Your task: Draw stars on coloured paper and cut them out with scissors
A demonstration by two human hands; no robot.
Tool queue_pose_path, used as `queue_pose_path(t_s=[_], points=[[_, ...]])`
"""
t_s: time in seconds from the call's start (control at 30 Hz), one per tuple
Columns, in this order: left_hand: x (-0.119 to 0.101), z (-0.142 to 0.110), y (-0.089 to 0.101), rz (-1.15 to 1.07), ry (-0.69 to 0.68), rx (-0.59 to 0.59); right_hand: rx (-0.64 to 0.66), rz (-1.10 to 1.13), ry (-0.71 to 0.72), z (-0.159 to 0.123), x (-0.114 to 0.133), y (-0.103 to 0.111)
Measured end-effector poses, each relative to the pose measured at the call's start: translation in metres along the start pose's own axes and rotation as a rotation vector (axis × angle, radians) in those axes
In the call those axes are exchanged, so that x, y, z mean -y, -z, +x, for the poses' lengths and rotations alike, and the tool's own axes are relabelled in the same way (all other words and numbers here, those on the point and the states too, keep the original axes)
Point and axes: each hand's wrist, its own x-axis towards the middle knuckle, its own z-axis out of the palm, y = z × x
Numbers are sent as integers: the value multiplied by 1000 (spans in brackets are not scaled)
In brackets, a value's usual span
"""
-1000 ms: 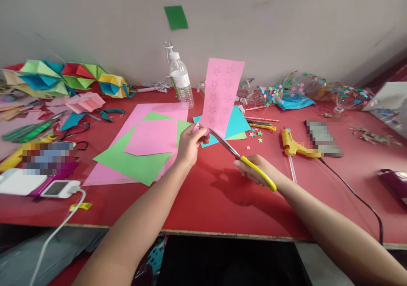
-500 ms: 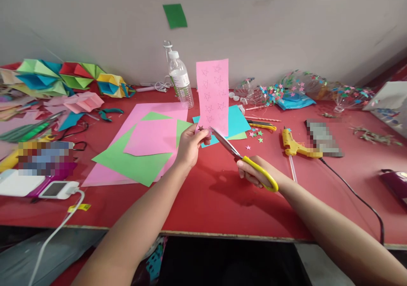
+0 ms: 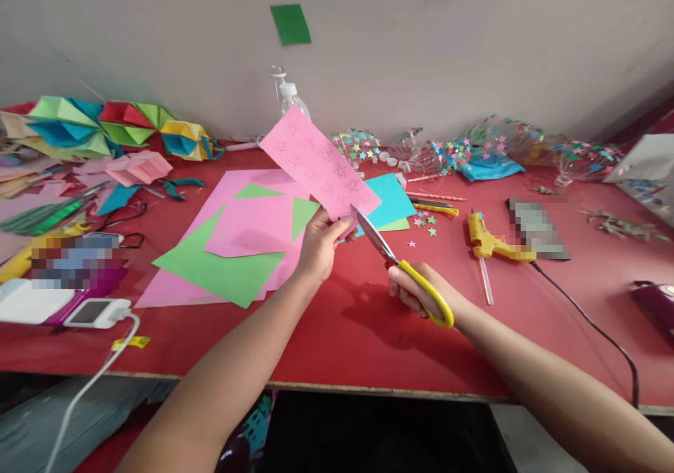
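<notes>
My left hand (image 3: 322,245) pinches the lower corner of a pink paper strip (image 3: 316,161), which has several stars drawn on it in outline. The strip leans to the upper left above the table. My right hand (image 3: 415,290) grips scissors (image 3: 429,294) with yellow handles. Their blade tips meet the paper right beside my left fingertips, and the blades look nearly closed. Beyond the hands lies a blue paper sheet (image 3: 390,196). Small cut stars (image 3: 424,220) are scattered to the right of it.
Pink and green sheets (image 3: 210,269) lie stacked on the left. A yellow glue gun (image 3: 489,241) and a box cutter (image 3: 437,206) rest on the right. Folded paper shapes (image 3: 126,122), a bottle (image 3: 291,97) and star-covered clear pieces (image 3: 489,140) stand along the wall. A white cable (image 3: 89,382) hangs over the front edge.
The pink strip has swung from upright to leaning left, and now covers much of the bottle. Both hands stay close together, with the right hand and scissors shifted slightly left.
</notes>
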Motion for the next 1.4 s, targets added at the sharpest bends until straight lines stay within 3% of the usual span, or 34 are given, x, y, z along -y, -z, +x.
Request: queue_pose_path(t_s=[1.4], points=[[-2,1,0,-6,25,5,-87,-38,-122,-1,9,0]])
